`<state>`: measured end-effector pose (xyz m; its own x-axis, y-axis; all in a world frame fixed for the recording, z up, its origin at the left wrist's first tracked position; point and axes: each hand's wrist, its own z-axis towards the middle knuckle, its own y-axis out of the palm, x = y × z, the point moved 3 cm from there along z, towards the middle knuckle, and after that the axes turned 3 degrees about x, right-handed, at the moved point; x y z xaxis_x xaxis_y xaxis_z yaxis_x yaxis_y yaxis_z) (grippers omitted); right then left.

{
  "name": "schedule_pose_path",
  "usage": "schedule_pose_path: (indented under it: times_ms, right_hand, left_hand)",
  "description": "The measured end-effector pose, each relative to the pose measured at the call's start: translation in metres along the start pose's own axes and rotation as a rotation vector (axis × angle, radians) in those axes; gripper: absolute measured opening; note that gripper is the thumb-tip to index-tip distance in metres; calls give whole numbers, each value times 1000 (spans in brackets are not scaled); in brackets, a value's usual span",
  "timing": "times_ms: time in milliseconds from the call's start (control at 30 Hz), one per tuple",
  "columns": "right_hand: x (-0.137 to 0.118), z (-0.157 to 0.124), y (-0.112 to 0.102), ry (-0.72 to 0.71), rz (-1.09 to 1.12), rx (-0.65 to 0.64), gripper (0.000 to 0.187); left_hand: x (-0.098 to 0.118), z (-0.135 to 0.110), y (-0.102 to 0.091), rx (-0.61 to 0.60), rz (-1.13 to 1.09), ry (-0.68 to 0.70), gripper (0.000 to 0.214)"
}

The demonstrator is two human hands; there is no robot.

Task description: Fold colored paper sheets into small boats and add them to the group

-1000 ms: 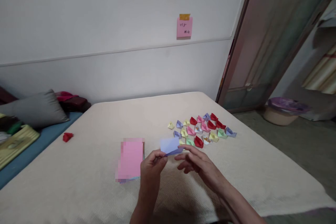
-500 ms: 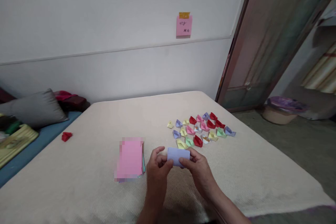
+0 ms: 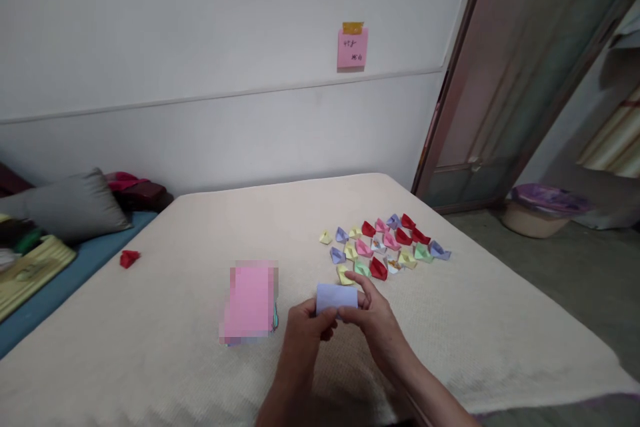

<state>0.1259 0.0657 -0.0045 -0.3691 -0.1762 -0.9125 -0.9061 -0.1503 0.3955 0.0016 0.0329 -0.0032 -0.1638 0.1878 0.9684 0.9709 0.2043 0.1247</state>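
Note:
A folded piece of lavender paper [image 3: 337, 296] is held above the front of the cloth-covered surface. My left hand [image 3: 306, 327] is closed on its left end, with the thumb along the lower edge and the fingers behind. My right hand [image 3: 373, 313] pinches the right end between thumb and fingers, its index finger lifted off. Beyond my hands lie several small folded paper boats [image 3: 379, 269] in red, pink, yellow, green, lavender and white. To the left of my hands lies a stack of pink-topped paper [image 3: 250, 300], partly blurred.
A red folded paper piece [image 3: 129, 258] lies near the left edge of the cream cloth [image 3: 200, 233]. Farther left is a grey pillow [image 3: 70, 207]. A pink note [image 3: 353, 49] is taped to the wall. A lined bin [image 3: 543, 210] stands on the floor at right.
My left fingers have closed in behind the lavender paper, while my right index finger has lifted away from its top edge. The paper has shifted slightly left and down.

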Motion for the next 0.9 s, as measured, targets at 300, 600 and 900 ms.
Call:
schedule_pose_path:
  times_ms: [300,600,900]
  right_hand:
    - [2,8,-3,31,-54,-34,49]
    - [8,17,-10,-2,-205,-52,37]
    - [57,45,2,-36,-409,20,19]
  left_hand:
    - [1,2,-2,64,147,92,23]
    - [1,9,-11,139,423,162,27]
    - [-4,-96,94,-380,710,875,26]
